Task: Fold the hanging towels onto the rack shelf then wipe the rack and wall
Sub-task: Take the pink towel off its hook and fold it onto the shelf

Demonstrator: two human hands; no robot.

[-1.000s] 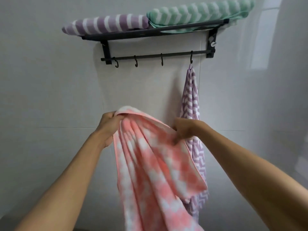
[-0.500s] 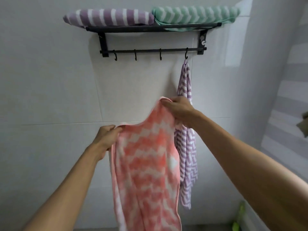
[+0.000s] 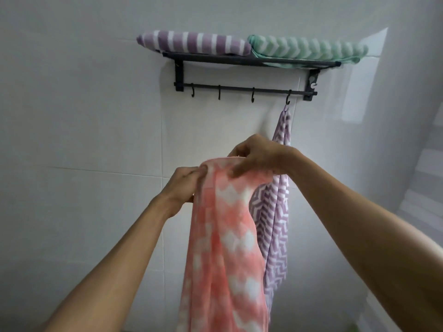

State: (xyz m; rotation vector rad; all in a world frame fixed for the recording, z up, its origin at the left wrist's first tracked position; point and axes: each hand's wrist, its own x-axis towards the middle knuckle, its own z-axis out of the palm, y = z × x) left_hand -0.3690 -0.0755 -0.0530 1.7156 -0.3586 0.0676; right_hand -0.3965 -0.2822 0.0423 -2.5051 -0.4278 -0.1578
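The wall [image 3: 91,212] fills the view, white tile, with the black rack [image 3: 249,61] fixed high at 12 o'clock; its shelf already carries a folded purple towel [image 3: 194,45] at the 11 o'clock end and a folded green towel [image 3: 306,47] touching it at the 1 o'clock end. Below the shelf runs a hook bar, and from the hook [image 3: 288,98] nearest 3 o'clock hangs a purple zigzag towel [image 3: 275,226], long axis straight down toward 6. In front of it hangs the pink towel [image 3: 223,248], off the hooks, its long axis also running 12 to 6, its top edge bunched between the two hands. The right hand [image 3: 259,156] sits above that edge and pinches it with curled fingers; the left hand [image 3: 187,182] grips the same edge at 9 o'clock from the right, slightly lower, the two almost touching. The towel thus lies straight below both hands, the shelf well above them at 12. The next fold likely calls for bringing the hanging length up to the held edge; both hands are about equally near, the right a little closer to the shelf
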